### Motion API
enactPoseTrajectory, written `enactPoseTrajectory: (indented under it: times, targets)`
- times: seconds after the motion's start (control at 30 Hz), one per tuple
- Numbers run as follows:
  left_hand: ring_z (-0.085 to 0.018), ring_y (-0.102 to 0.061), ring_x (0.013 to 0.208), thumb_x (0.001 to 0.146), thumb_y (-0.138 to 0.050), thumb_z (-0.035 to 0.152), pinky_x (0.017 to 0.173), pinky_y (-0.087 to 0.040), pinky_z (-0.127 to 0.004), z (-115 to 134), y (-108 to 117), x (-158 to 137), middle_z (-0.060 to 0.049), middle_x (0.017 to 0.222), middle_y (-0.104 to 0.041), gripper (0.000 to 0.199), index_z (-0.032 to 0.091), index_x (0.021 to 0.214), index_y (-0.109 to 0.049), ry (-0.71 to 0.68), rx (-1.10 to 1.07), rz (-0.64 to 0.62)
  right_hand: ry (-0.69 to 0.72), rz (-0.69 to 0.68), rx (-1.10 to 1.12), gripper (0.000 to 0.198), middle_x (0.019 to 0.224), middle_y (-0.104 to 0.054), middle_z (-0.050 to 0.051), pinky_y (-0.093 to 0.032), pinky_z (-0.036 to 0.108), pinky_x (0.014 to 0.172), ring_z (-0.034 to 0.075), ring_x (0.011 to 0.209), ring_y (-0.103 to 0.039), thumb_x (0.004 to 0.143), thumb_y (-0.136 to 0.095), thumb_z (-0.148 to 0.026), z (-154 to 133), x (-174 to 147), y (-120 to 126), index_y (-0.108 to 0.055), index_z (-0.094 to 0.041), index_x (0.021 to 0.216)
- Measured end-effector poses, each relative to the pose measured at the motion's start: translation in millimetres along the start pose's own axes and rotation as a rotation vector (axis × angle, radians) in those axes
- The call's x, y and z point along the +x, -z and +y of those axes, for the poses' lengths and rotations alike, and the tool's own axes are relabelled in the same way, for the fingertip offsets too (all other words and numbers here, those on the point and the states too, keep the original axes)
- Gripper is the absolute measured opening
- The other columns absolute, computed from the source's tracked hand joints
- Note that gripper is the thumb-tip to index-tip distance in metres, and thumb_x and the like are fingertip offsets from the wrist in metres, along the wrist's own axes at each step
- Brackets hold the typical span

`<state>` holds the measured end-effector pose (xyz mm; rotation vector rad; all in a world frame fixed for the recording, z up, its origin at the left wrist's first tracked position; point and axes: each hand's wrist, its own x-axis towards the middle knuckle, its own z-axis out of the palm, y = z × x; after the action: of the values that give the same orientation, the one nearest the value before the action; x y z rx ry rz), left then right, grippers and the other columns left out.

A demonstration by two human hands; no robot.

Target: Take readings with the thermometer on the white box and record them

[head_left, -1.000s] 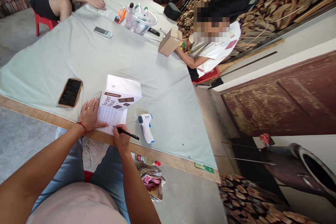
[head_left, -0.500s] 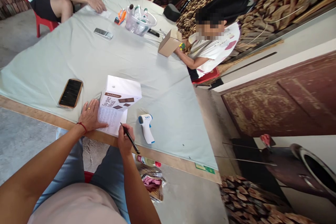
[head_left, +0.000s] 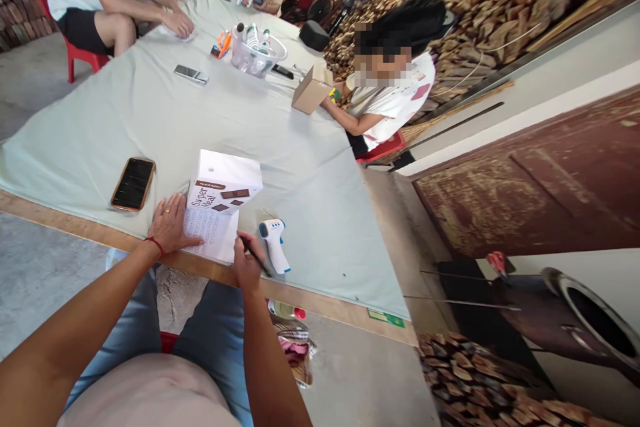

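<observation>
My left hand (head_left: 169, 225) lies flat with fingers stretched, its thumb on the left edge of a sheet of paper (head_left: 215, 240) covered in small rows of marks. Between the fingers of my right hand (head_left: 246, 263) is a black pen (head_left: 257, 257), held at the right side of the paper. A white box (head_left: 227, 177) printed "Super Meal" with brown bars stands at the far edge of the sheet. Just right of the pen, a white and blue infrared thermometer (head_left: 275, 245) rests on the cloth. A phone in a tan case (head_left: 133, 183) lies to the left of my left hand.
Farther along the cloth-covered table (head_left: 310, 193) are a second phone (head_left: 191, 74), a clear basket of bottles (head_left: 257, 57) and orange scissors (head_left: 221, 45). One person at the right handles a cardboard box (head_left: 313, 88); others sit at the far side. Firewood (head_left: 500, 7) is piled behind.
My right hand has moved slightly right with the pen, from over the paper to its right edge. My left hand stays on the sheet. The whole view has shifted a little.
</observation>
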<state>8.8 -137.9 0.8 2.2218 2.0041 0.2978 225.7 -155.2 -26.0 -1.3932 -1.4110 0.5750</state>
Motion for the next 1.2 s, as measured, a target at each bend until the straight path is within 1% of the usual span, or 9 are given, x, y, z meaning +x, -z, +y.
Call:
enactPoseTrajectory:
  times: [0.1,0.2,0.53,0.83,0.93,1.0,1.07,1.13,1.2]
  targets:
    - [-0.036,-0.026,0.148,0.066,-0.068,0.072,0.122,-0.014,-0.051,0.2,-0.1,0.1,-0.025,0.157,-0.031,0.118,0.005,0.152,-0.025,-0.001,0.005,0.001,-0.11,-0.035,0.14,0.016,0.07,-0.061,0.0,-0.048,0.028,0.064,0.014,0.064,-0.055,0.078,-0.053,-0.034,-6.4,-14.7,-10.2,-0.061,-0.019,0.078]
    - [-0.036,-0.025,0.149,0.065,-0.068,0.072,0.122,-0.014,-0.051,0.5,-0.5,0.2,-0.025,0.157,-0.03,0.118,0.003,0.152,-0.025,-0.001,0.005,-0.004,-0.149,-0.049,0.139,0.016,0.062,-0.059,-0.002,-0.047,0.028,0.062,0.014,0.06,-0.053,0.073,-0.055,-0.035,-8.5,-20.6,-17.1,-0.058,-0.02,0.07]
    - [-0.036,-0.025,0.148,0.067,-0.067,0.071,0.121,-0.015,-0.052,0.9,0.6,-0.3,-0.025,0.157,-0.03,0.116,0.005,0.153,-0.024,-0.009,-0.005,-0.008,-0.111,-0.102,0.045,0.018,0.063,-0.061,-0.001,-0.048,0.03,0.065,0.016,0.062,-0.054,0.074,-0.054,-0.037,-8.2,-19.6,-16.4,-0.059,-0.021,0.067]
    - [-0.036,-0.025,0.149,0.067,-0.067,0.071,0.121,-0.014,-0.052,0.4,-1.0,-0.2,-0.025,0.157,-0.03,0.116,0.006,0.153,-0.023,-0.01,-0.01,0.002,-0.12,-0.13,0.041,0.018,0.061,-0.06,-0.001,-0.047,0.029,0.063,0.015,0.061,-0.053,0.074,-0.053,-0.037,-8.0,-19.0,-17.3,-0.058,-0.022,0.066]
    - [-0.036,-0.024,0.149,0.067,-0.068,0.072,0.121,-0.014,-0.051,0.5,-0.8,-0.3,-0.025,0.158,-0.029,0.117,0.006,0.153,-0.024,-0.004,-0.007,-0.002,-0.105,-0.109,0.052,0.017,0.061,-0.058,-0.002,-0.047,0.029,0.063,0.015,0.061,-0.052,0.075,-0.053,-0.036,-7.9,-21.3,-17.2,-0.057,-0.022,0.066]
    - [-0.036,-0.024,0.149,0.066,-0.068,0.072,0.122,-0.014,-0.051,0.7,-0.1,-0.3,-0.025,0.158,-0.029,0.118,0.005,0.152,-0.024,0.003,-0.005,-0.011,-0.088,-0.069,0.052,0.018,0.063,-0.058,-0.002,-0.047,0.029,0.064,0.015,0.062,-0.053,0.078,-0.053,-0.037,-7.6,-22.2,-15.1,-0.057,-0.021,0.069]
    - [-0.036,-0.024,0.149,0.066,-0.068,0.073,0.122,-0.014,-0.051,0.7,0.6,0.0,-0.025,0.158,-0.029,0.119,0.005,0.152,-0.024,0.001,-0.005,-0.017,-0.051,-0.038,0.028,0.019,0.07,-0.061,0.0,-0.049,0.03,0.068,0.016,0.068,-0.056,0.083,-0.052,-0.037,-6.1,-19.7,-10.8,-0.06,-0.02,0.078]
    - [-0.036,-0.025,0.148,0.066,-0.067,0.073,0.122,-0.014,-0.051,0.3,0.9,0.4,-0.025,0.158,-0.03,0.118,0.005,0.152,-0.024,-0.005,-0.006,-0.011,0.017,-0.041,-0.029,0.021,0.083,-0.065,0.004,-0.05,0.033,0.077,0.018,0.079,-0.059,0.087,-0.049,-0.035,-2.2,-12.1,-5.4,-0.063,-0.02,0.091]
    - [-0.036,-0.026,0.148,0.067,-0.067,0.073,0.122,-0.015,-0.051,-0.8,0.5,0.4,-0.025,0.157,-0.031,0.116,0.006,0.152,-0.025,-0.008,-0.008,0.005,0.093,-0.078,-0.115,0.027,0.098,-0.066,0.008,-0.05,0.037,0.087,0.02,0.093,-0.06,0.09,-0.044,-0.03,4.4,-0.8,-0.5,-0.065,-0.019,0.103]
